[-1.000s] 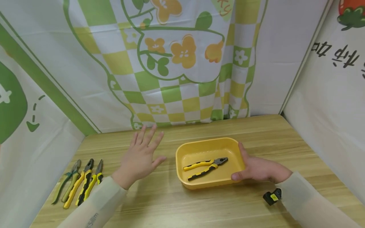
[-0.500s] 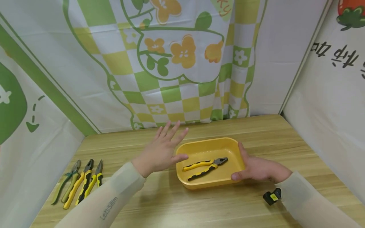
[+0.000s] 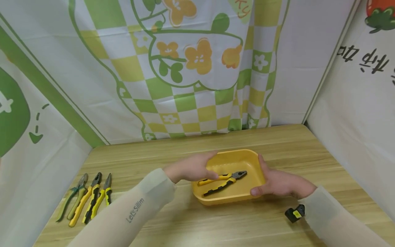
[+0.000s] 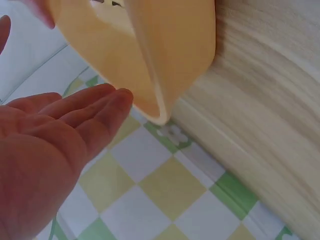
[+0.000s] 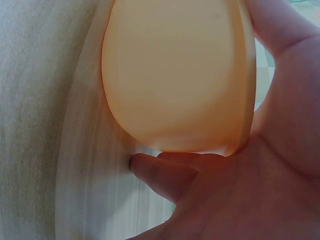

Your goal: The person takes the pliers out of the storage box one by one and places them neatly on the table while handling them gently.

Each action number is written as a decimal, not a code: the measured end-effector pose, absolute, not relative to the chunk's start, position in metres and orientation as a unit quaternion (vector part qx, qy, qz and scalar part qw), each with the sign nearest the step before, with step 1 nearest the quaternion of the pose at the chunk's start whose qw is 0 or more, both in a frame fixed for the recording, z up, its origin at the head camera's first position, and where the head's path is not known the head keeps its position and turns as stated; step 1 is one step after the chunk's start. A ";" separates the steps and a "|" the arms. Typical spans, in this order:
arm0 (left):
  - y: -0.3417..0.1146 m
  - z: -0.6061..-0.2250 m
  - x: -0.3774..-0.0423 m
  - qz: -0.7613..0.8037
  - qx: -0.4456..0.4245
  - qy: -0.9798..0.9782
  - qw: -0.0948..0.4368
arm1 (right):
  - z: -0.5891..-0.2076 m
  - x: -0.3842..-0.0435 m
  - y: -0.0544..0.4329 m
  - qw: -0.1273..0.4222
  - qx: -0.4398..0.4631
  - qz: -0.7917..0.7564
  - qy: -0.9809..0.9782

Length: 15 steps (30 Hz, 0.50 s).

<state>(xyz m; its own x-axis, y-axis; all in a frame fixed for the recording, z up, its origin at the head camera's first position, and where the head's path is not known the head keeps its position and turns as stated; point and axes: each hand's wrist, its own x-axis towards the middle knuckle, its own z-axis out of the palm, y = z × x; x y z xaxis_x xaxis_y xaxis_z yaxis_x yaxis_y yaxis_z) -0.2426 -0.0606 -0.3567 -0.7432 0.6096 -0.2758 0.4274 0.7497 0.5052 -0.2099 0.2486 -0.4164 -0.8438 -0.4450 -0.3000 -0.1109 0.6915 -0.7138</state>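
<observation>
A yellow plastic box (image 3: pixel 229 199) stands on the wooden table with yellow-and-black combination pliers (image 3: pixel 237 175) lying inside. My right hand (image 3: pixel 283 183) grips the box's right end, thumb over the near corner and fingers at the far side. In the right wrist view, the palm (image 5: pixel 240 200) lies close around the box's end wall (image 5: pixel 175 75). Over the left end, my left hand (image 3: pixel 192 167) reaches across the rim, its thumb overlapping the pliers' handle. Its fingers (image 4: pixel 95 112) are straight beside the rim (image 4: pixel 159 100) in the left wrist view.
At the table's left lie green-handled pliers (image 3: pixel 72 198), yellow-and-black pliers (image 3: pixel 92 195) and needle-nose pliers (image 3: pixel 106 187). A small black object with a yellow patch (image 3: pixel 295 213) shows by the right wrist. Patterned cloth (image 3: pixel 197 103) hangs behind the table (image 3: pixel 185 226).
My left hand has moved right, from the table left of the box to over the box's left end. The right hand, box and pliers have stayed in place.
</observation>
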 end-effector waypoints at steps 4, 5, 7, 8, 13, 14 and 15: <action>-0.052 -0.364 -0.244 0.193 0.270 0.913 0.239 | -0.416 -0.210 0.248 0.231 -0.152 -0.362 0.890; -0.051 -0.365 -0.243 0.193 0.264 0.912 0.247 | -0.416 -0.209 0.248 0.230 -0.152 -0.362 0.890; -0.048 -0.368 -0.243 0.182 0.254 0.915 0.255 | -0.416 -0.209 0.248 0.230 -0.152 -0.362 0.890; -0.046 -0.370 -0.243 0.175 0.252 0.916 0.257 | -0.416 -0.209 0.248 0.230 -0.155 -0.361 0.890; -0.041 -0.376 -0.243 0.145 0.253 0.921 0.260 | -0.415 -0.209 0.248 0.229 -0.162 -0.355 0.892; -0.040 -0.377 -0.244 0.140 0.256 0.921 0.259 | -0.415 -0.209 0.248 0.230 -0.161 -0.355 0.892; -0.040 -0.379 -0.244 0.136 0.258 0.921 0.259 | -0.415 -0.209 0.248 0.230 -0.160 -0.356 0.891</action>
